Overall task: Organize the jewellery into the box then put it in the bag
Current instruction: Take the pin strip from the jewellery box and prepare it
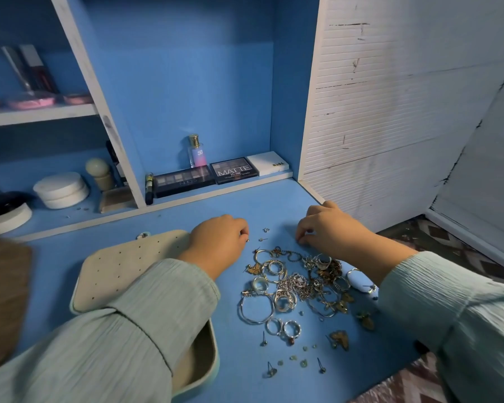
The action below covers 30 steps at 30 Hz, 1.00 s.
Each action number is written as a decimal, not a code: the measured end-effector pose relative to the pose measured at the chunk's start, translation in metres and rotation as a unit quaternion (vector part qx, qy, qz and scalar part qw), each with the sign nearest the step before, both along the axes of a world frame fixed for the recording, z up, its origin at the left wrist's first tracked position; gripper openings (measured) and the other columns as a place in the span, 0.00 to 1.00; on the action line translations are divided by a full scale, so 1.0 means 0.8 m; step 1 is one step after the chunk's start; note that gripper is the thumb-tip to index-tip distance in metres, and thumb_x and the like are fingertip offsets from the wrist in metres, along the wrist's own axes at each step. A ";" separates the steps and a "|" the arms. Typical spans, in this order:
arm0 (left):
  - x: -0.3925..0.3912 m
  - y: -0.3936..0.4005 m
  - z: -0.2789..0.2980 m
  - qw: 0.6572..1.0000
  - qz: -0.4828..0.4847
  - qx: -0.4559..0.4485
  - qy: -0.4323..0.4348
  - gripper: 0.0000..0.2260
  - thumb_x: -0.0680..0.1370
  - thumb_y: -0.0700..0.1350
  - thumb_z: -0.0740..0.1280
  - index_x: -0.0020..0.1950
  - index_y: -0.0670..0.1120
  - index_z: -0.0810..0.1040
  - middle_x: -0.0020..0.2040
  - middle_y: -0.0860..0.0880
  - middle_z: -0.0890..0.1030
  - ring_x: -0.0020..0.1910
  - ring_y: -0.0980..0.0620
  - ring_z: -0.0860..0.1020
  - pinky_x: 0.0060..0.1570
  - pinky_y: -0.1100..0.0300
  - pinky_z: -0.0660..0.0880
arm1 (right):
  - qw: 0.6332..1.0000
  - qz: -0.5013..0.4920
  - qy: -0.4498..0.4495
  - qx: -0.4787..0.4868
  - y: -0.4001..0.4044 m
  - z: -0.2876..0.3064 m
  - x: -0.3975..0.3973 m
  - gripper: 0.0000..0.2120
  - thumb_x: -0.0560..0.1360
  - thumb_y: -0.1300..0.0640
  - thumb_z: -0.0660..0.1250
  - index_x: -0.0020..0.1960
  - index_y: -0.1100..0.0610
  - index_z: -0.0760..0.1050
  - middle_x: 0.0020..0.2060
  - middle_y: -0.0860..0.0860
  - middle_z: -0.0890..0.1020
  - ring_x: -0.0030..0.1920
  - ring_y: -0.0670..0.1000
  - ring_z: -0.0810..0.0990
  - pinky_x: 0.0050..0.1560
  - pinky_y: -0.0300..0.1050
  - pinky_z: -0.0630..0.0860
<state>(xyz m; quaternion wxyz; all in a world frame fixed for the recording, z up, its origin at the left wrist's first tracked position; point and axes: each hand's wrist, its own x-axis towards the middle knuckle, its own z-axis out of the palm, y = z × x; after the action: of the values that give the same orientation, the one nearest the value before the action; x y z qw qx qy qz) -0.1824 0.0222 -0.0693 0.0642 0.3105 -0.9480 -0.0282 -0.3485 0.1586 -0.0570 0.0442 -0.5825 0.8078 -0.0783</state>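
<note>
A pile of jewellery, with rings, hoops, chains and small studs, lies on the blue desk. To its left the jewellery box lies open, its beige perforated lid flat and its tray partly under my left sleeve. My left hand sits just left of the pile's far edge, fingers curled, pinching a small stud earring at the fingertips. My right hand hovers over the far right of the pile with curled fingers; whether they hold anything is hidden. No bag can be clearly told.
Eyeshadow palettes, a perfume bottle and a white box line the back ledge. Jars and a puff sit on the left shelf. A brown item lies at far left. The desk ends at the right near a white panel.
</note>
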 end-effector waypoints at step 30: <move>0.215 -0.035 0.042 0.878 0.228 0.273 0.322 0.05 0.75 0.46 0.67 0.41 0.55 0.77 0.44 0.55 0.81 0.46 0.53 0.79 0.50 0.55 0.76 | 0.970 0.108 -0.209 -0.054 -0.104 0.040 0.185 0.07 0.76 0.61 0.60 0.41 0.53 0.73 0.41 0.47 0.77 0.45 0.49 0.76 0.46 0.38 0.71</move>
<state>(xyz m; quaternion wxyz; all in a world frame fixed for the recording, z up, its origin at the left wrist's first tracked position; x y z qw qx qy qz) -0.0108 -0.0060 -0.0360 0.2830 0.4968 -0.7330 -0.3686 -0.2007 0.0754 -0.0246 0.1890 -0.6382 0.7078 -0.2365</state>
